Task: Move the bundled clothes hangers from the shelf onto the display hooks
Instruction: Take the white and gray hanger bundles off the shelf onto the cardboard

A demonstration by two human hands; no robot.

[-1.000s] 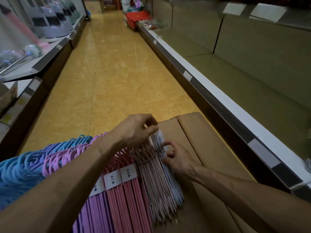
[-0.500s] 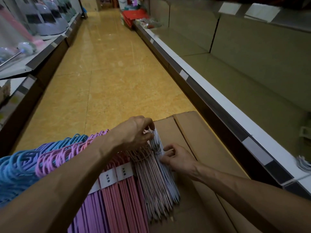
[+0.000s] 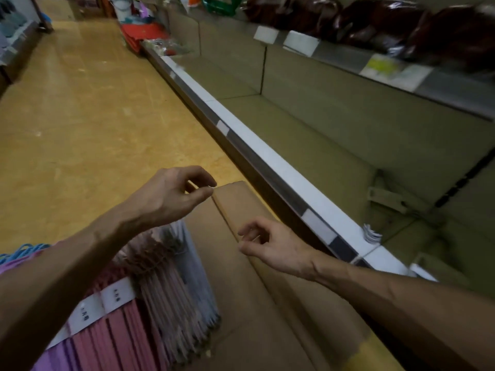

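- Head view: left hand mid-frame, raised above the hangers, thumb and forefinger pinching a small white bit, too small to tell what.
- Right hand right of center, fingers loosely curled, nothing clearly held.
- Hangers lie bundled lower left on a cardboard box.
- Shelf at right.

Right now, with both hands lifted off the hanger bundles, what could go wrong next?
1. The left hand pinches something small and pale, perhaps a tie; the pale hanger bundle may be loose and could splay when lifted.
2. That bundle lies at the stack's edge on the cardboard box, so hangers could slide off.
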